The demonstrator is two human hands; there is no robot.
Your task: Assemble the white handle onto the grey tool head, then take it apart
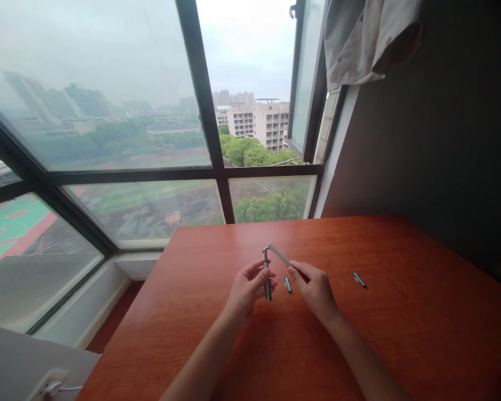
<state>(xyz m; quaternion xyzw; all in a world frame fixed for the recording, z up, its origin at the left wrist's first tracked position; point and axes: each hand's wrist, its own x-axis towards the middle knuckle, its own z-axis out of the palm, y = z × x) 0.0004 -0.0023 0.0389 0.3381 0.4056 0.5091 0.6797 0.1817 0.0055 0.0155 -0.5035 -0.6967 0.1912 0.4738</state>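
In the head view my left hand point(250, 284) is closed around a slim dark pen-like rod point(268, 287). It stands nearly upright, with a thin silvery part at its top. My right hand point(315, 287) pinches the lower end of a narrow pale grey strip point(279, 254). This strip slants up to the left and meets the silvery top of the rod; how the two are joined there is too small to make out. Between my hands a short teal and dark tube point(288, 284), like a pen part, lies on the table. A similar teal piece point(359, 279) rests farther right.
Under my hands is a reddish-brown wooden table point(401, 334). Windows with dark frames point(137, 177) rise behind and to the left, one pane swung open. Pale cloth point(367, 44) hangs at the upper right beside a dark wall. A socket point(50, 384) with a plug is at lower left.
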